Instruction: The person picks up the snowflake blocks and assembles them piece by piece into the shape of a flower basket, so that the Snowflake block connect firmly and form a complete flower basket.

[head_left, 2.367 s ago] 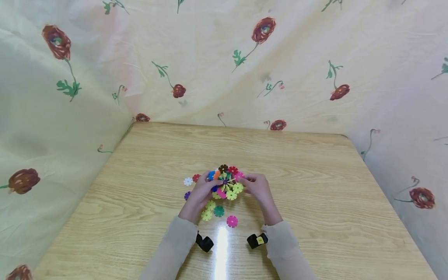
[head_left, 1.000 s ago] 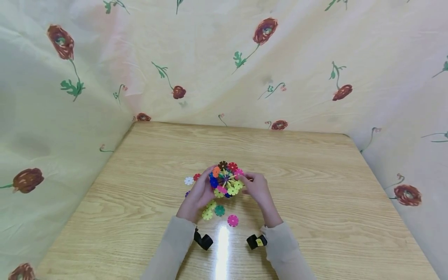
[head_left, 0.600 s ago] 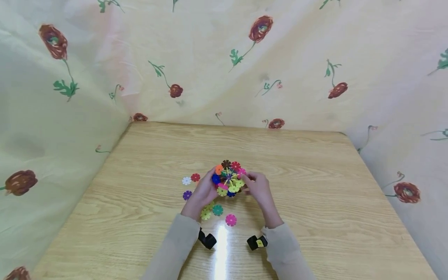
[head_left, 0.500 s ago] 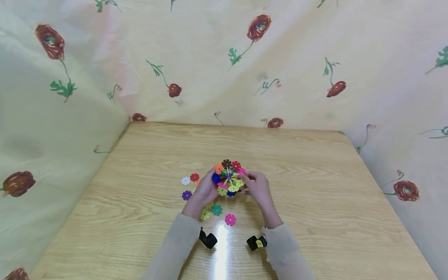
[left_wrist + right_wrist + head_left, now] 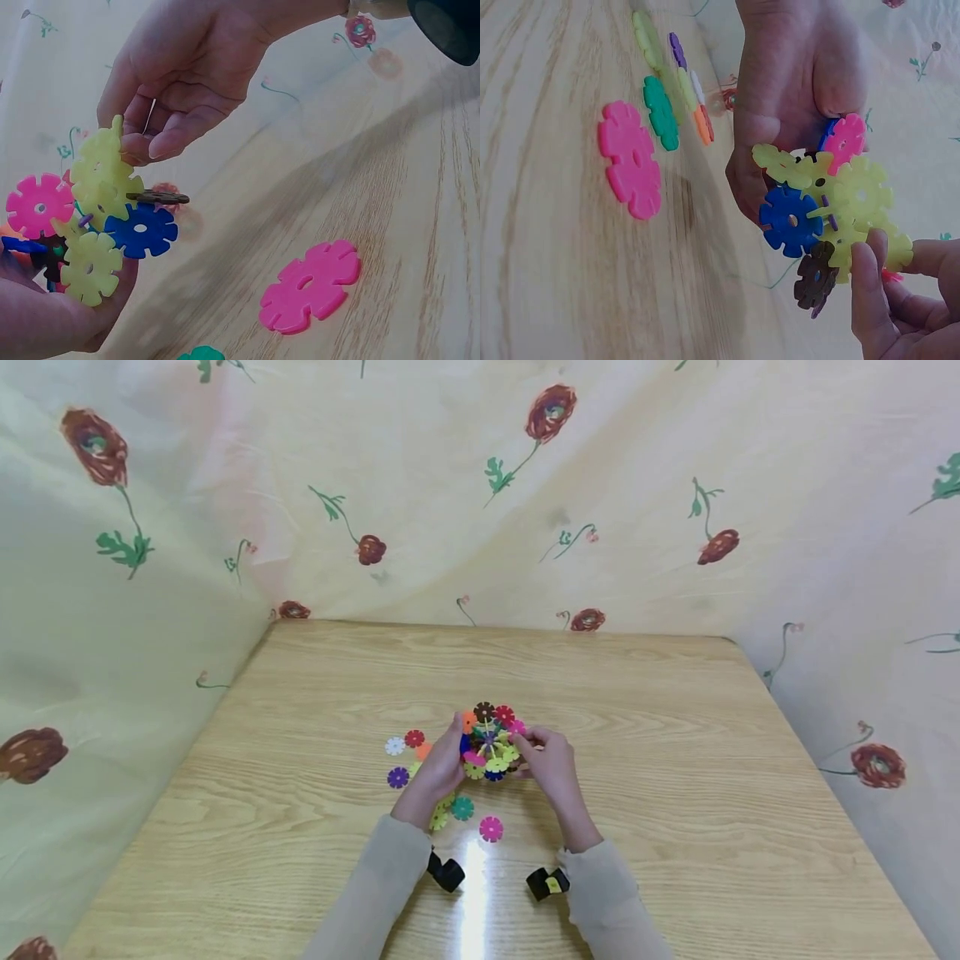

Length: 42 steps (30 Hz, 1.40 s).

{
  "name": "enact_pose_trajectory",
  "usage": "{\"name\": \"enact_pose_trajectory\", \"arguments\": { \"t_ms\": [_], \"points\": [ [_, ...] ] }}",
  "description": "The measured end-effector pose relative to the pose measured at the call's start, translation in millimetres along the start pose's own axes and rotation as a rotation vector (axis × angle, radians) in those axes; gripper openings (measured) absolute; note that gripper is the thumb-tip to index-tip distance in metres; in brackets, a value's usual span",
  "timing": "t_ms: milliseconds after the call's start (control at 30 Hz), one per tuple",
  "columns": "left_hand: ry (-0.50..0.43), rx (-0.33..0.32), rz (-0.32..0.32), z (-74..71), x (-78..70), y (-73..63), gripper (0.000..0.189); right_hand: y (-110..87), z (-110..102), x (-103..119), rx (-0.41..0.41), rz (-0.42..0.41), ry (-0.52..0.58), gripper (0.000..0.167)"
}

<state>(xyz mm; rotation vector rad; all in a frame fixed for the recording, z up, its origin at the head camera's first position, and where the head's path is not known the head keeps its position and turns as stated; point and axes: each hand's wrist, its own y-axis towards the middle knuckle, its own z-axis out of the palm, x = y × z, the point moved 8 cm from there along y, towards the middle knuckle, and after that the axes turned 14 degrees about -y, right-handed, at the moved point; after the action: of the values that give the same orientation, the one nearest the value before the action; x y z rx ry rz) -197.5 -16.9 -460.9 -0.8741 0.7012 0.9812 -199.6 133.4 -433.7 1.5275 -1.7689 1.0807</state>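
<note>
A cluster of interlocking snowflake discs (image 5: 496, 765), in yellow, blue, pink, red, brown and orange, is held between both hands. My left hand (image 5: 441, 762) cups it from the left, thumb up along the side and fingers behind it. From the right, my right hand (image 5: 551, 760) pinches discs at the cluster's edge between thumb and fingers. In the left wrist view the yellow discs (image 5: 91, 268) and a blue disc (image 5: 141, 229) face the camera, with a brown disc (image 5: 157, 197) edge-on. The right wrist view shows the left palm (image 5: 802, 82) behind the cluster.
Loose discs lie on the wooden table (image 5: 637, 735): a pink one (image 5: 491, 829) and a green one (image 5: 462, 808) in front, with purple (image 5: 398, 777), white (image 5: 394, 746) and red (image 5: 415, 738) discs at the left. A flowered cloth (image 5: 420, 485) hangs around the table.
The left thumb, which lay across the cluster's top, has drawn back to its left side. The cluster has turned and shifted slightly. The right hand keeps its pinch at the right edge.
</note>
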Motion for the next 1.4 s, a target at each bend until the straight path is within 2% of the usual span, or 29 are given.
{"name": "enact_pose_trajectory", "arguments": {
  "t_ms": [167, 333, 567, 833, 967, 1100, 1233, 1300, 1400],
  "points": [
    [-0.073, -0.020, -0.004, -2.2, 0.8, -0.8, 0.085, -0.7, 0.8, 1.4, -0.001, -0.008, 0.008, 0.023],
    [-0.147, -0.011, 0.013, -1.5, -0.9, -0.6, 0.084, -2.1, 1.5, 4.1, -0.010, -0.019, 0.020, 0.023],
    [-0.156, 0.016, 0.011, 0.5, 0.3, 0.7, 0.083, -4.9, 0.4, 4.1, -0.017, -0.010, 0.025, 0.022],
    [-0.118, -0.061, -0.021, -0.8, 9.3, 5.1, 0.088, -2.6, 0.2, -5.6, -0.024, 0.005, 0.013, 0.022],
    [-0.112, -0.062, -0.013, 0.6, 10.1, 5.9, 0.089, -2.6, -1.5, -6.4, -0.023, -0.006, 0.022, 0.022],
    [-0.039, -0.052, 0.051, 3.5, 5.6, 6.9, 0.080, -2.1, -3.5, -7.4, -0.018, -0.012, 0.030, 0.023],
    [0.112, -0.087, 0.124, 3.9, 0.7, 7.9, 0.066, -0.4, -4.8, -11.0, -0.015, -0.008, 0.029, 0.024],
    [0.181, -0.114, 0.135, 1.9, 0.6, 7.9, 0.063, 0.3, -5.0, -13.6, -0.012, -0.002, 0.023, 0.023],
    [0.249, -0.118, 0.141, -1.2, 1.4, 6.8, 0.061, 1.3, -5.4, -19.1, -0.010, 0.014, 0.007, 0.023]
  ]
}}
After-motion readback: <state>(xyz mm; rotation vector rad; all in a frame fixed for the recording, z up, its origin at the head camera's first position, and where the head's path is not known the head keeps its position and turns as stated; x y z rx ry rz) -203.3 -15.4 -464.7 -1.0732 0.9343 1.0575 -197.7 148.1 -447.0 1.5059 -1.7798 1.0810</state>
